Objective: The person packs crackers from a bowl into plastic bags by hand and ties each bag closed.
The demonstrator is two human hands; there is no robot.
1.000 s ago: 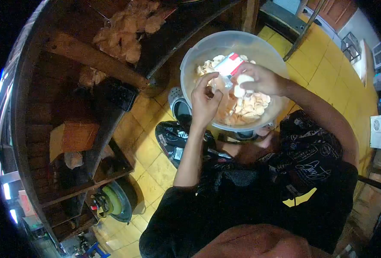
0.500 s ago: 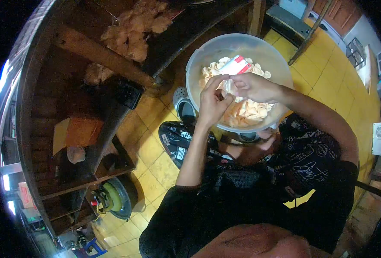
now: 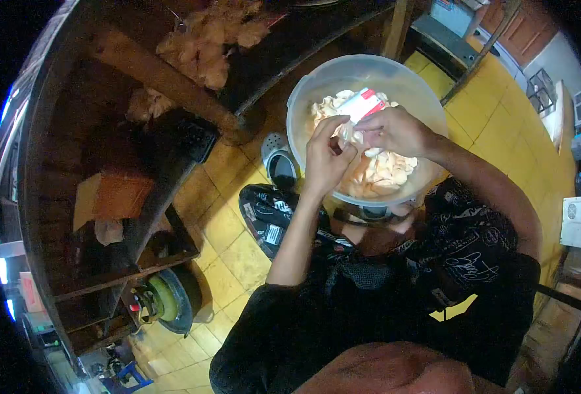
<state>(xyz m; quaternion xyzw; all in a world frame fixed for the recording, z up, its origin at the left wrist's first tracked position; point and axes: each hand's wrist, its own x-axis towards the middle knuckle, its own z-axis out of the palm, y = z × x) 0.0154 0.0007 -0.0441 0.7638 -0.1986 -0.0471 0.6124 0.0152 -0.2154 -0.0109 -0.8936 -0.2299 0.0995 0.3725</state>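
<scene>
A translucent round plastic tub [image 3: 295, 125] stands in front of me, holding many pale, cream-coloured curled pieces [image 3: 390, 169] that look like crackers. On top of them lies a white and red packet [image 3: 362, 104]. Over the tub, my left hand [image 3: 328, 154] pinches a small whitish, partly see-through item [image 3: 349, 133] that looks like a plastic bag. My right hand [image 3: 398, 131] is closed at the other side of the same item, its fingertips partly hidden. The two hands almost touch.
To the left is a dark wooden shelf or counter with a cardboard box [image 3: 125, 196] and bagged brown goods [image 3: 202, 49]. A green gas cylinder [image 3: 166, 299] stands below it. A grey clog [image 3: 280, 164] is beside the tub on yellow floor tiles [image 3: 228, 262].
The camera view has shifted slightly. My right hand's fingers have moved a little on the small item, while my left hand keeps its pinch.
</scene>
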